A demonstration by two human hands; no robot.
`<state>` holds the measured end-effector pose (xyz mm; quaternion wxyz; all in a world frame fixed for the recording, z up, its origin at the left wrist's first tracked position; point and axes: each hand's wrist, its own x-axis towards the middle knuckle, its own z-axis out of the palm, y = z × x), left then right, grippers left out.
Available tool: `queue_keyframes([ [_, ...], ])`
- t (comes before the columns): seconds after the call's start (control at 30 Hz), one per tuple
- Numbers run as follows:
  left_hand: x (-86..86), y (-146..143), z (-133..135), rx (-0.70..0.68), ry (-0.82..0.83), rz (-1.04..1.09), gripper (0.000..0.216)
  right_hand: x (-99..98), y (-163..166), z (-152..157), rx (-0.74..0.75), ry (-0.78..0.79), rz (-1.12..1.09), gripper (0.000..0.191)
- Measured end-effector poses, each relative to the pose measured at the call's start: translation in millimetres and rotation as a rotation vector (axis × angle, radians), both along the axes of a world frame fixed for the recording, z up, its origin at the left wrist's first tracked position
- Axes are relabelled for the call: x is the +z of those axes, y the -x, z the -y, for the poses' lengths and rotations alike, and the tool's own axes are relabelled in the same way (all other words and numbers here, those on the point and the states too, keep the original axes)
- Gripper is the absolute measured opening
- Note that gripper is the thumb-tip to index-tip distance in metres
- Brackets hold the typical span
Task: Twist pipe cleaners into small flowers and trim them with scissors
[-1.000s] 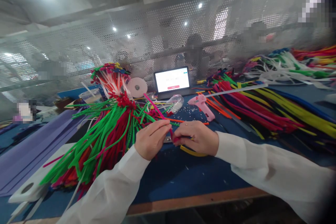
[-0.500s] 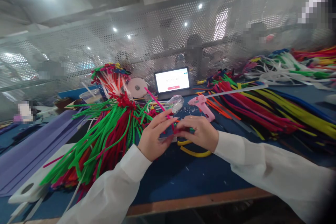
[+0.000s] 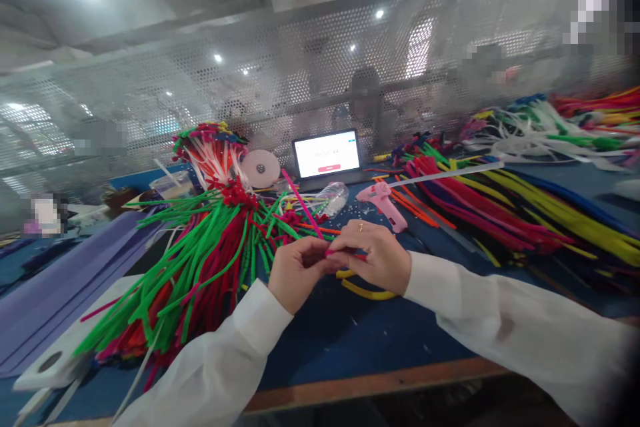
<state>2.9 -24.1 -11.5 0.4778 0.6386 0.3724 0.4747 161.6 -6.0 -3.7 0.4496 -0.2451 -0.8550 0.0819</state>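
Observation:
A bright pink pipe cleaner [image 3: 303, 202] slants up and leftward from between my hands. My left hand [image 3: 299, 270] pinches its lower part with fingers bent together. Fingertips of my right hand [image 3: 373, 255] close on the pink end beside it, and a ring shows on one finger. The two hands meet over the dark blue table, so the exact grip point is partly hidden. A bent yellow pipe cleaner [image 3: 367, 292] lies just under my right hand. Behind that hand rests a pink glue gun [image 3: 384, 203].
Bundled green and red pipe cleaners [image 3: 200, 260] spread at left over a white power strip [image 3: 37, 370]. More coloured pipe cleaners [image 3: 500, 203] lie at right. A lit tablet [image 3: 327, 153], a white spool [image 3: 261, 169] and a clear plastic container [image 3: 334, 199] stand behind.
My left fingers have curled inward from a more spread pose, and my hands have drawn together. The pink pipe cleaner's upper end has shifted slightly right and down.

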Motion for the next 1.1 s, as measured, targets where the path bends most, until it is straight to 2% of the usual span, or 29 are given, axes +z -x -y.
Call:
queue_keyframes([
  [0.3, 4.1, -0.1, -0.4, 0.082, -0.004, 0.039, 0.01, -0.6, 3.8, 4.7, 0.01, 0.192, -0.055, 0.012],
  [0.43, 2.5, 1.1, -1.1, 0.092, -0.024, -0.01, 0.009, -1.5, 3.9, 3.2, 0.07, 0.293, -0.137, 0.014],
  [0.63, 2.4, 3.3, 0.9, 0.099, -0.138, -0.145, 0.01, -0.9, 4.5, 2.4, 0.162, 0.444, -0.17, 0.014],
  [0.77, 3.3, 1.6, 1.2, 0.107, -0.068, -0.085, 0.01, 0.7, 2.7, -1.3, 0.172, 0.528, -0.191, 0.019],
  [0.87, 3.2, 0.8, -0.3, 0.083, 0.049, 0.076, 0.011, 3.4, -5.8, -10.6, 0.107, 0.478, -0.184, 0.027],
  [0.93, 4.4, 1.4, -1.2, 0.065, 0.097, 0.161, 0.012, 4.4, -13.8, -16.9, 0.01, 0.379, -0.044, 0.029],
  [1.0, 7.3, 2.6, -1.9, 0.053, 0.106, 0.2, 0.012, 3.8, -20.3, -20.2, -0.078, 0.277, 0.267, 0.018],
  [1.1, 13.9, 4.2, -2.0, 0.071, 0.099, 0.258, 0.011, 0.4, -22.6, -18.8, -0.175, 0.251, 0.632, 0.037],
])
